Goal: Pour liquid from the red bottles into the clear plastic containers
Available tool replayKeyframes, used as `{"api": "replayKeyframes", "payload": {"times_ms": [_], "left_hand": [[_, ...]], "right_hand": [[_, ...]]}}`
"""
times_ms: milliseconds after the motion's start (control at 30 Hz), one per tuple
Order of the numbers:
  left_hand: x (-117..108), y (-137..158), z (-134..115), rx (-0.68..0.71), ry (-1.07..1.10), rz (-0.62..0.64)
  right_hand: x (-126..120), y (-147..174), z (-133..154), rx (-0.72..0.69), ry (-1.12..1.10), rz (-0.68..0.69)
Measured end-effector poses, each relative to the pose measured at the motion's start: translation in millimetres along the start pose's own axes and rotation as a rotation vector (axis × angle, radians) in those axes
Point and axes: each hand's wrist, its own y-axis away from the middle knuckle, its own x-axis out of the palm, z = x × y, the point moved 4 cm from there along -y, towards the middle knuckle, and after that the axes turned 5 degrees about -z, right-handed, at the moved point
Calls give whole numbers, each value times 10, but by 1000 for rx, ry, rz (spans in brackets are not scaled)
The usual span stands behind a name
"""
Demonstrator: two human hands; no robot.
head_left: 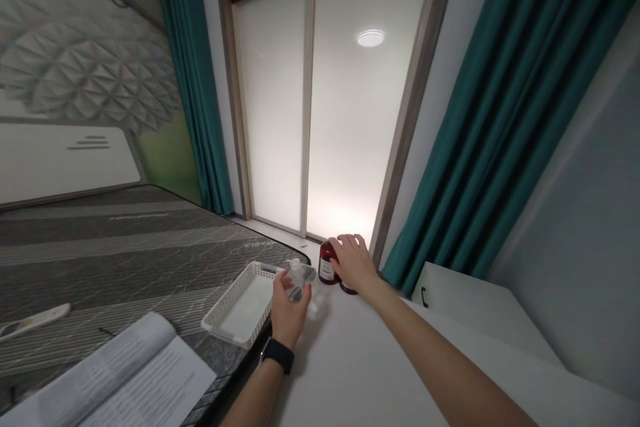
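My left hand (290,312), with a dark watch on its wrist, curls its thumb and fingers around a clear plastic bottle (297,273) with a pale top. Clear plastic edges show around this bottle, but their shape is hard to make out. My right hand (356,263) is over a dark red-brown bottle (349,289), its fingers bent down around the top. Most of that bottle is hidden under the palm. Just left of it, a similar red-brown bottle (327,264) with a white label stands upright, close to my right thumb.
A white perforated basket (227,299) sits left of my left hand, at the edge of a grey mattress (165,233). An open booklet (145,373) and a white thermometer-like stick (37,320) lie on the mattress. A white cabinet (465,307) stands right of the white tabletop (345,373).
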Motion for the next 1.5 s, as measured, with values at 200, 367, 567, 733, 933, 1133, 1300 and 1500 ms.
{"api": "replayKeyframes", "payload": {"times_ms": [200, 367, 567, 733, 933, 1133, 1300, 1500], "left_hand": [[-46, -22, 61, -66, -9, -87], [-88, -44, 72, -148, 67, -121], [-186, -72, 61, -194, 56, -225], [-230, -78, 21, -173, 67, -267], [-245, -34, -138, -31, 104, -263], [-157, 54, -217, 23, 139, -141], [-35, 223, -369, 96, 200, 69], [161, 618, -717, 130, 305, 517]], "right_hand": [[250, -233, 0, -24, 158, 83], [342, -286, 32, -61, 190, 142], [318, -288, 163, -121, 110, 177], [248, -153, 314, -106, 21, 185], [78, 134, 427, -89, -91, 199], [-254, 578, 286, -4, -179, 172], [-663, 1026, 23, 215, -405, 28], [-985, 1841, -382, 540, -561, -161]]}}
